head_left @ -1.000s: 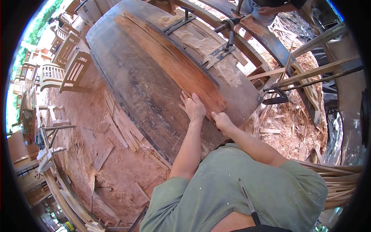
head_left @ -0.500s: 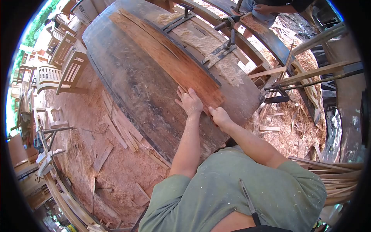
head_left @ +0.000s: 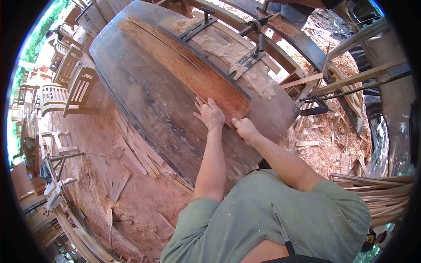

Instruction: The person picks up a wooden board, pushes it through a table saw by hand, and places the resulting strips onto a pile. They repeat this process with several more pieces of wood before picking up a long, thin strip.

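A long reddish-brown board [head_left: 184, 65] lies lengthwise on a dark, worn wooden bench [head_left: 144, 96]. My left hand [head_left: 211, 115] rests at the near left edge of the board, fingers spread. Just right of it, at the board's near end, my right hand [head_left: 244, 129] is closed; a small dark piece shows beneath its fingers, too hidden to name. A dark straight strip [head_left: 237, 85] runs along the board's right side.
Metal clamps [head_left: 254, 27] stand beyond the board among wood shavings. Wooden chairs [head_left: 79, 92] are at the left, wood strips [head_left: 381, 193] at the lower right. Another person's arm [head_left: 307, 2] shows at the top right. Sawdust and offcuts cover the ground.
The view has shifted slightly. Both my hands appear a little further left, still at the near end of the board. The other person's arm is higher in view.
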{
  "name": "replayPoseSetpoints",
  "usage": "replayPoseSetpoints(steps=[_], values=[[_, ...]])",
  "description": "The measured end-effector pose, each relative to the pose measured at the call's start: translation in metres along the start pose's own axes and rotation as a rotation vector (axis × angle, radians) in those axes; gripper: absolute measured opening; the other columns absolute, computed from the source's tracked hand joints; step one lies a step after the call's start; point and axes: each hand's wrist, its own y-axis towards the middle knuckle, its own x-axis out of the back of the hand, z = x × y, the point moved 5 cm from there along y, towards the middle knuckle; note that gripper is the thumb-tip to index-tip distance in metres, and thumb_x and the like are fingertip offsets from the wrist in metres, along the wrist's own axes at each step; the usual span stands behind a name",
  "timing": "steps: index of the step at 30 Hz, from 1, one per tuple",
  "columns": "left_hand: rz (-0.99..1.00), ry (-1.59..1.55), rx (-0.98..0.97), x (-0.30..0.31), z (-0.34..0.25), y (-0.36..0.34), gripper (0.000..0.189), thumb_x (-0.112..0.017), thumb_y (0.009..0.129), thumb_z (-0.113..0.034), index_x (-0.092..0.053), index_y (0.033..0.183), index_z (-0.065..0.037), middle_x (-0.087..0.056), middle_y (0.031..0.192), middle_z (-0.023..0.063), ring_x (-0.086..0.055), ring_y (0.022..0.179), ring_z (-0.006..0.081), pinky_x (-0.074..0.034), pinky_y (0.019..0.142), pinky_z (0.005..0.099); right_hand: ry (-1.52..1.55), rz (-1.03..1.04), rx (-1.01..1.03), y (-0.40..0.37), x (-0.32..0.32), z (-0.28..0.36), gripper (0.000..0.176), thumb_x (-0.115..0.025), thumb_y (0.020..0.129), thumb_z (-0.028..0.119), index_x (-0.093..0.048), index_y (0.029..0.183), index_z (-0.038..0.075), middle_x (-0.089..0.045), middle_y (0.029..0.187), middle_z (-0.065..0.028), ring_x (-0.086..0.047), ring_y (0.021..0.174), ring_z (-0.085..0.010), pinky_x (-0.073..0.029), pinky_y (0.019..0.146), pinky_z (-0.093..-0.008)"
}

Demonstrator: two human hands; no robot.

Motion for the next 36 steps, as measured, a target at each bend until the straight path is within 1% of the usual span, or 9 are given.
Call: replayPoseSetpoints(steps=[3,6,8,11,13,16,29,31,36], values=[[-0.003,0.006,-0.004,0.001,0.0,0.007,0.069,-0.023,0.105,-0.041,-0.026,0.149,0.011,-0.021,0.161,0.0219,-0.012,0.152,0.0345,0.002,0.121,0.0547,0.011,-0.029,0.014,0.004,-0.004,0.003,0.05,-0.058,0.098,0.036,-0.061,0.069,-0.005,-0.053,0.055,-0.0105,-0.051,0.047,-0.023,-0.039,0.048,-0.0408],[0.017,0.02,0.007,0.003,-0.001,0.012,0.067,-0.021,0.105,-0.042,-0.025,0.152,0.006,-0.022,0.162,0.0205,-0.012,0.152,0.0337,0.002,0.12,0.0555,0.018,-0.062,0.026,0.004,-0.007,0.007,0.05,-0.059,0.097,0.037,-0.062,0.071,-0.006,-0.054,0.056,-0.011,-0.052,0.048,-0.0229,-0.04,0.049,-0.0413],[0.004,-0.001,0.015,0.006,-0.003,0.015,0.069,-0.024,0.105,-0.04,-0.026,0.149,0.012,-0.021,0.161,0.022,-0.012,0.152,0.0345,0.002,0.121,0.0543,0.02,-0.064,0.045,0.006,-0.011,0.012,0.05,-0.059,0.097,0.037,-0.065,0.074,-0.007,-0.055,0.057,-0.0115,-0.053,0.05,-0.0227,-0.041,0.05,-0.0415],[-0.009,-0.018,0.008,0.008,-0.004,0.02,0.069,-0.024,0.105,-0.04,-0.025,0.15,0.012,-0.022,0.161,0.022,-0.012,0.152,0.0347,0.002,0.121,0.0545,-0.047,-0.13,0.004,0.008,-0.016,0.014,0.049,-0.058,0.097,0.037,-0.068,0.085,-0.01,-0.063,0.067,-0.0182,-0.063,0.063,-0.0274,-0.046,0.06,-0.0424],[-0.012,-0.019,0.005,0.009,-0.004,0.025,0.069,-0.024,0.105,-0.04,-0.025,0.15,0.011,-0.022,0.161,0.022,-0.012,0.152,0.0347,0.002,0.121,0.0545,-0.08,-0.177,0.087,0.012,-0.018,0.016,0.049,-0.058,0.096,0.036,-0.069,0.095,-0.012,-0.068,0.08,-0.0255,-0.068,0.082,-0.0331,-0.048,0.074,-0.0429],[-0.009,-0.018,0.004,0.009,-0.001,0.033,0.068,-0.024,0.105,-0.04,-0.024,0.151,0.01,-0.022,0.161,0.022,-0.013,0.152,0.0347,0.002,0.121,0.0546,-0.05,-0.197,0.096,0.012,-0.022,0.021,0.049,-0.058,0.096,0.036,-0.068,0.094,-0.012,-0.069,0.087,-0.0288,-0.068,0.091,-0.0364,-0.048,0.08,-0.0432],[-0.03,0.025,0.018,0.019,-0.005,0.057,0.066,-0.022,0.105,-0.041,-0.031,0.149,0.008,-0.023,0.161,0.0203,-0.014,0.151,0.0343,0.0,0.121,0.0561,-0.023,-0.178,0.05,0.029,-0.037,0.04,0.049,-0.058,0.095,0.036,-0.068,0.09,-0.012,-0.069,0.085,-0.0285,-0.068,0.088,-0.0366,-0.048,0.078,-0.0439],[-0.026,0.033,0.016,0.018,-0.004,0.061,0.066,-0.022,0.105,-0.041,-0.032,0.149,0.007,-0.024,0.161,0.0196,-0.015,0.151,0.0342,0.0,0.121,0.0563,-0.018,-0.19,0.115,0.033,-0.039,0.043,0.044,-0.059,0.098,0.035,-0.063,0.077,-0.003,-0.053,0.061,-0.0066,-0.05,0.049,-0.0179,-0.037,0.046,-0.0382],[-0.036,0.047,0.014,0.02,-0.003,0.072,0.066,-0.023,0.105,-0.042,-0.034,0.148,0.007,-0.025,0.161,0.0179,-0.016,0.151,0.0341,-0.001,0.12,0.0568,-0.019,-0.191,0.112,0.037,-0.043,0.05,0.044,-0.06,0.097,0.036,-0.064,0.08,-0.004,-0.055,0.062,-0.0083,-0.051,0.052,-0.0185,-0.038,0.049,-0.0385]])
